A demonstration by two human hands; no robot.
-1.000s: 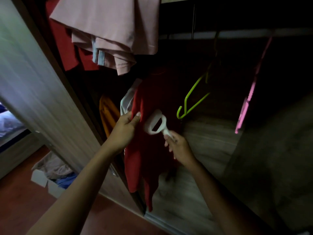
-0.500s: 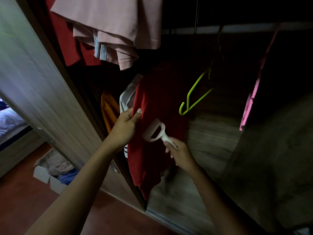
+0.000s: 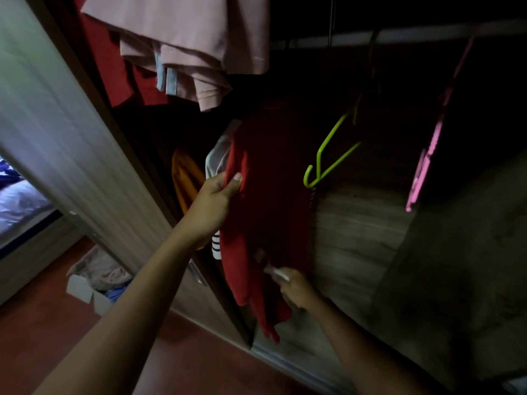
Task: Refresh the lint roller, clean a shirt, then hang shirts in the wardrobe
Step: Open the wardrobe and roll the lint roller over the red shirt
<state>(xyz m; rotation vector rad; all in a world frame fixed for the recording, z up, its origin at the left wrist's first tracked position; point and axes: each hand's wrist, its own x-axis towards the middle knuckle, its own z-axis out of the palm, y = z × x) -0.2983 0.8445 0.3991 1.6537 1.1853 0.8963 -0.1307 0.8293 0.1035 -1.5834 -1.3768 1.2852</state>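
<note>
Fingers (image 3: 232, 182) of your left hand (image 3: 212, 201) pinch red shirt (image 3: 271, 181) edge, frame centre; right hand (image 3: 296, 286) clamps lint roller (image 3: 276, 271) handle, lower centre. Shirt soft, light, slack: pull edge taut.

A white cardboard box (image 3: 81, 286) stands open on the reddish-brown floor (image 3: 42, 337), with a grey-beige cloth (image 3: 99, 269) and a blue cloth (image 3: 117, 293) bunched inside. Well apart from it, at the left edge, a bed (image 3: 28, 252) carries rumpled blue-and-white bedding (image 3: 17, 201).
</note>
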